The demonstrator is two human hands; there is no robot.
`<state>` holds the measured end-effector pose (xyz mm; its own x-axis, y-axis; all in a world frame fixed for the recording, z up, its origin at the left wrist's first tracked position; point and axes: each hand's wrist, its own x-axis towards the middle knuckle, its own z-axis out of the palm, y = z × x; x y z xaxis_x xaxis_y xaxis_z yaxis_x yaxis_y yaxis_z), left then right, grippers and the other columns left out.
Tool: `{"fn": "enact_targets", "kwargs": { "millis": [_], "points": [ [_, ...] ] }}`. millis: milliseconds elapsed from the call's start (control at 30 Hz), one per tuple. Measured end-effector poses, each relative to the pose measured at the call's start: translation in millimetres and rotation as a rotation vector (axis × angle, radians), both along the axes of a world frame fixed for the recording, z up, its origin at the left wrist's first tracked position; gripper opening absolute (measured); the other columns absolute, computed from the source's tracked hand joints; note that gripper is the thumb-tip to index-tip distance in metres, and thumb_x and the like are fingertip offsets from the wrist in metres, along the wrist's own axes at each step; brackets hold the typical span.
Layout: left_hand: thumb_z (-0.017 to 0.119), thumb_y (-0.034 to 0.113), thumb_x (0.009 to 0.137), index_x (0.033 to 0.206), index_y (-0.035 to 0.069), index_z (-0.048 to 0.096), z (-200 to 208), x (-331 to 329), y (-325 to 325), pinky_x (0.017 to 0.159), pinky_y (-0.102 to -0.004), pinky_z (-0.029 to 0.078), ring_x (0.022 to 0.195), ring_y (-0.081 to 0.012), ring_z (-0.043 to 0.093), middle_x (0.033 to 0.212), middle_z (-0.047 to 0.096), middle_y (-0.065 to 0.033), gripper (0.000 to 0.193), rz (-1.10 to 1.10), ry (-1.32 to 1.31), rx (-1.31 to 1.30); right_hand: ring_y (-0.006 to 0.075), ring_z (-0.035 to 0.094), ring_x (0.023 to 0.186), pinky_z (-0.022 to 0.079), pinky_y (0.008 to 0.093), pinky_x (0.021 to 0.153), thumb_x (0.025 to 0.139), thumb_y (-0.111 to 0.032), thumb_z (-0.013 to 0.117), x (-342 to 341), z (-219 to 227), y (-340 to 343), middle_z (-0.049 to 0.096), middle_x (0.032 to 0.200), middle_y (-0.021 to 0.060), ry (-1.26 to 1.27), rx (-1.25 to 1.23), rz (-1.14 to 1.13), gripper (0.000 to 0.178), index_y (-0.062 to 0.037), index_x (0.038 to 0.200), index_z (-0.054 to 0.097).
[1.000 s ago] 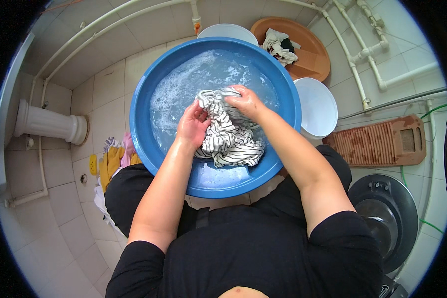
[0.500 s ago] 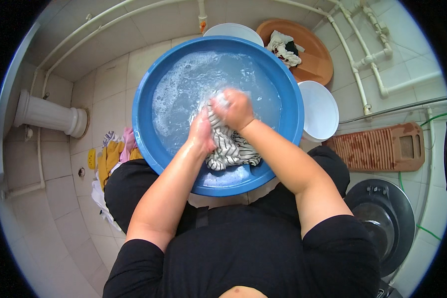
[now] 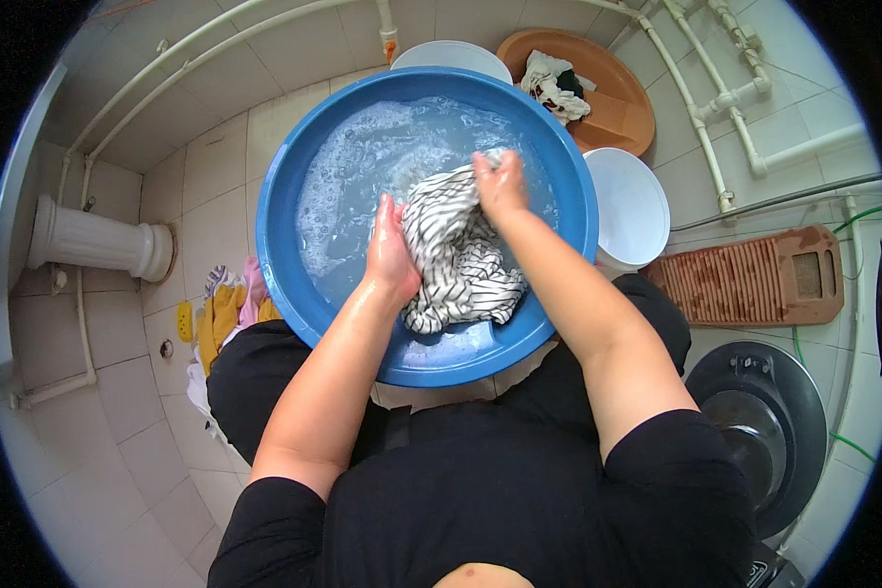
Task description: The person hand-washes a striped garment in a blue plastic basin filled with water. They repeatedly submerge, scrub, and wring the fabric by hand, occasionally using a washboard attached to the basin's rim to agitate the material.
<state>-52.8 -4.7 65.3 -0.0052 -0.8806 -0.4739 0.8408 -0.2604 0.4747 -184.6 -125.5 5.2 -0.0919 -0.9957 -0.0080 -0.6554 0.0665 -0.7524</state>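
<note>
One striped cloth (image 3: pixel 461 269) (rumpled) trails from right hand (image 3: pixel 501 186), beside left hand (image 3: pixel 392 257).

A black short-sleeved top (image 3: pixel 470 500) is worn with black trousers (image 3: pixel 255 382).

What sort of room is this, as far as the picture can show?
Probably a bathroom used for laundry: white pipes run along the tiled walls, what looks like a sink pedestal stands at the left, and striped cloth is in a sudsy tub.
</note>
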Motion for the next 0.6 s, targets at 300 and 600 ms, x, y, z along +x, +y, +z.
{"fn": "enact_targets", "kwargs": {
  "millis": [300, 600],
  "points": [
    [0.053, 0.003, 0.083, 0.116, 0.003, 0.031, -25.3, 8.3, -1.3, 0.075, -0.037, 0.049, 0.086, -0.0255, 0.057, 0.101, 0.051, -0.0187, 0.04, 0.238, -0.221, 0.174, 0.0322, 0.051, 0.104, 0.041, 0.0353, 0.089, 0.071, -0.041, 0.065, -31.7, -43.7, -4.1, 0.052, 0.111, 0.021, -0.091, 0.486, 0.189, 0.061, -0.0005, 0.113, 0.047],
    [0.045, 0.048, 0.087, 0.113, 0.004, 0.046, -39.4, 32.4, -9.2, 0.091, -0.0425, 0.04, 0.097, -0.0279, 0.054, 0.107, 0.054, -0.0151, 0.051, 0.063, 0.119, 0.024, 0.03, 0.058, 0.084, 0.046, 0.0352, 0.072, 0.072, -0.013, 0.06, 47.2, 65.1, 74.0, 0.056, 0.091, 0.015, -0.412, -0.157, 0.652, 0.03, -0.006, 0.099, 0.049]
  ]
}}
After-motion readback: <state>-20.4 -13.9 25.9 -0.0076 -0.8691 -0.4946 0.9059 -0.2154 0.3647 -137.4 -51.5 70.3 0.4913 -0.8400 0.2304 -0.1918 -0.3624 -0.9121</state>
